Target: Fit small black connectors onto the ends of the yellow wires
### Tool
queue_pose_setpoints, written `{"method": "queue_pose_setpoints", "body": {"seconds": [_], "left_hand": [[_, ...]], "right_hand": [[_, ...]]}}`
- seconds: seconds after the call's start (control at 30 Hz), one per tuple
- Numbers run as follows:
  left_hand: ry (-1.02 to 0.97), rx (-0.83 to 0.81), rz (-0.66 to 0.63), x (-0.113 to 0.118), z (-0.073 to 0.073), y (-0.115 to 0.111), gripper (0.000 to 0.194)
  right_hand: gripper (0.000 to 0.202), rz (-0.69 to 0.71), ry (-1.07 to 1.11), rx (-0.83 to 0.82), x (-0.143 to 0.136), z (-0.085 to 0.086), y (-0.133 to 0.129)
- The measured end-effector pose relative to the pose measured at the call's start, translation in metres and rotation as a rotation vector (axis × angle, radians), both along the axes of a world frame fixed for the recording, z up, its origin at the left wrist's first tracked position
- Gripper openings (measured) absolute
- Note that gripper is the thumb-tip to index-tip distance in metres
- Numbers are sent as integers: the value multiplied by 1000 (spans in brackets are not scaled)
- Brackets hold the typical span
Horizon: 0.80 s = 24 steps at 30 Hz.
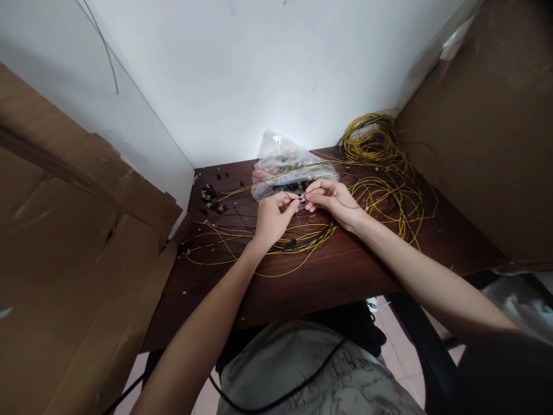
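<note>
At nine o'clock from the hands, small black-and-yellow plastic parts (208, 196) lay loose on the dark brown wooden desk (337, 276). The left hand (274, 218) pinched a tiny black piece (301, 197) before the clear plastic bag (276, 150) at twelve; whether it was joined to anything could not be told. The right hand (339, 204) pinched a thin black wire (345, 204) beside it. Handling looked unfinished: coiled yellow-and-black wires (367, 135) lay at two, more parts in the bag.

No readable text, labels, brands, numbers or signs.
</note>
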State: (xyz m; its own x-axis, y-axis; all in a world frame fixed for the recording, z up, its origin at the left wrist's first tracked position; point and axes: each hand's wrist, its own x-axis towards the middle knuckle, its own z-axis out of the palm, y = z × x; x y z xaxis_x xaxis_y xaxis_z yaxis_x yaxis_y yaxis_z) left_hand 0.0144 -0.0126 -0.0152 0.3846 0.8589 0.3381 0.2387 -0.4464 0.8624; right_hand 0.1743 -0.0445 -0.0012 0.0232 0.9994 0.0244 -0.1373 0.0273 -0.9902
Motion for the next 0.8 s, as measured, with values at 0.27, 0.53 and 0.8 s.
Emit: {"method": "queue_pose_setpoints", "body": {"seconds": [0.27, 0.53, 0.8], "left_hand": [[6, 4, -4, 0, -3, 1, 15], [-4, 1, 3, 1, -2, 1, 14], [-1, -3, 1, 1, 0, 0, 14]], "right_hand": [[27, 7, -33, -4, -2, 2, -1], [23, 7, -38, -8, -1, 1, 0], [26, -21, 13, -18, -2, 2, 0]]}}
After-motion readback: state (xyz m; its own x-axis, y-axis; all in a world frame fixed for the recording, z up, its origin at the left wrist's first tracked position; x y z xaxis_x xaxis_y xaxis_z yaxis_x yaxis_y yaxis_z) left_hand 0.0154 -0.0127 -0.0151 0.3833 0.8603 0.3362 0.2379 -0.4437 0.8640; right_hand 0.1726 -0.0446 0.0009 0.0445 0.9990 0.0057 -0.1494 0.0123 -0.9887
